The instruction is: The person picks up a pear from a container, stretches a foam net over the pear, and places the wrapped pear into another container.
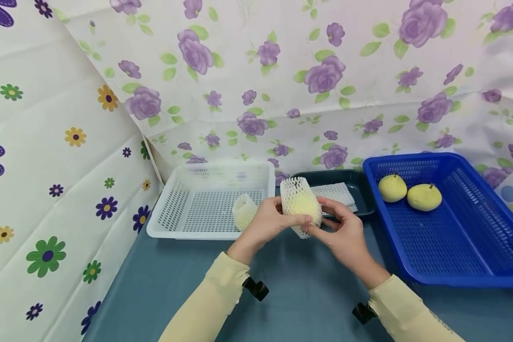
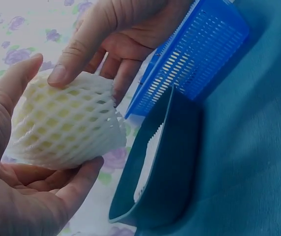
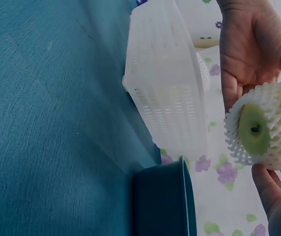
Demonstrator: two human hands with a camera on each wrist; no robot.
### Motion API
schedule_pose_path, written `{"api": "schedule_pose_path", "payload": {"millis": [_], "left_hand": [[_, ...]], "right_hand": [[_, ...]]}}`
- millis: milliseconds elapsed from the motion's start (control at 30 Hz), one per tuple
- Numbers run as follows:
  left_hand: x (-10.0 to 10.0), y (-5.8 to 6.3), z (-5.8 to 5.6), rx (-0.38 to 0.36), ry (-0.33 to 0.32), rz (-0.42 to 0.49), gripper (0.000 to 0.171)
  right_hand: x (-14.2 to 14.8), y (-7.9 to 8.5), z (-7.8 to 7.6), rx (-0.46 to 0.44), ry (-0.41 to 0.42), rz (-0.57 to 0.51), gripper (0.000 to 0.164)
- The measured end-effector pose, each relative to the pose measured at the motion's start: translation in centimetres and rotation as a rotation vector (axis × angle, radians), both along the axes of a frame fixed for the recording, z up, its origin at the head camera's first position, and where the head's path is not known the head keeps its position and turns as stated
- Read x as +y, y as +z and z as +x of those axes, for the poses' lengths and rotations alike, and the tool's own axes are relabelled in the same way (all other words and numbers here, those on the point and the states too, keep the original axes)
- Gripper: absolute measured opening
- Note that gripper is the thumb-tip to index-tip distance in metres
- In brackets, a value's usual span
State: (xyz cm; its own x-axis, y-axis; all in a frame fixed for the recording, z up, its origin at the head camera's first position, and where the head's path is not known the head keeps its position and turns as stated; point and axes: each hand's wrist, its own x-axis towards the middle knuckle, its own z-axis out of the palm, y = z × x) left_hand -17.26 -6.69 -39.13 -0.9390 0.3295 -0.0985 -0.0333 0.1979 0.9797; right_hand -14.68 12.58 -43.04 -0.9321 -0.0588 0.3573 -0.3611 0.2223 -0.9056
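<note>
Both hands hold a yellow pear (image 3: 252, 140) sleeved in a white foam net (image 1: 291, 192), raised in front of the dark tray. My left hand (image 1: 267, 223) grips it from the left, thumb across the near side. From the right, my right hand (image 1: 346, 232) holds it with thumb and fingers. In the right wrist view one end of the pear shows bare through the net's opening, with a small dark spot at its middle. The left wrist view shows the net (image 2: 67, 123) stretched round the pear, the right thumb (image 2: 64, 71) pressing on it.
A white basket (image 1: 166, 223) at the left holds another netted pear (image 1: 243, 213). Behind the hands, a dark green tray (image 1: 365, 190) holds flat foam nets (image 1: 335, 194). The blue basket (image 1: 393, 237) at the right contains two bare pears (image 1: 424, 197). Flowered sheeting rises behind.
</note>
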Motion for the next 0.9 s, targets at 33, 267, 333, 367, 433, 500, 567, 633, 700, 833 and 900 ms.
{"api": "schedule_pose_path", "payload": {"millis": [33,267,333,367,433,500,567,633,700,833,900], "left_hand": [[-0.1,-0.1,0.0,-0.003,0.01,-0.003,0.051],[-1.4,-0.2,-0.1,0.014,0.079,-0.035,0.052],[-2.2,0.0,-0.1,0.022,0.101,-0.048,0.054],[-2.7,0.2,-0.1,0.025,0.117,-0.051,0.055],[-4.0,0.7,-0.2,0.041,0.154,-0.052,0.057],[-5.3,1.3,-0.4,0.066,0.203,-0.046,0.057],[-6.5,2.1,-0.7,0.094,0.246,-0.028,0.055],[-7.6,2.8,-0.9,0.105,0.291,-0.016,0.055],[-8.6,3.3,-1.0,0.112,0.333,0.0,0.056],[-10.6,3.8,-0.9,0.124,0.408,0.006,0.058],[-11.6,3.5,-0.8,0.133,0.432,-0.003,0.058]], "right_hand": [[-0.1,-0.1,0.0,0.004,0.001,0.008,0.063],[-1.0,0.5,0.2,0.03,0.066,-0.046,0.061],[-1.2,1.1,0.5,0.036,0.087,-0.074,0.058],[-1.4,1.4,0.7,0.03,0.093,-0.084,0.056],[-1.7,1.8,1.0,0.015,0.088,-0.094,0.052],[-2.0,1.3,1.0,0.001,0.067,-0.062,0.046],[-2.4,0.0,0.7,-0.034,0.049,-0.031,0.041],[-2.9,-0.7,0.6,-0.071,0.041,-0.012,0.037],[-3.5,-1.1,0.7,-0.107,0.055,0.004,0.034],[-5.0,-0.5,1.4,-0.192,0.09,0.005,0.031],[-5.6,-1.0,1.4,-0.213,0.105,0.002,0.031]]}}
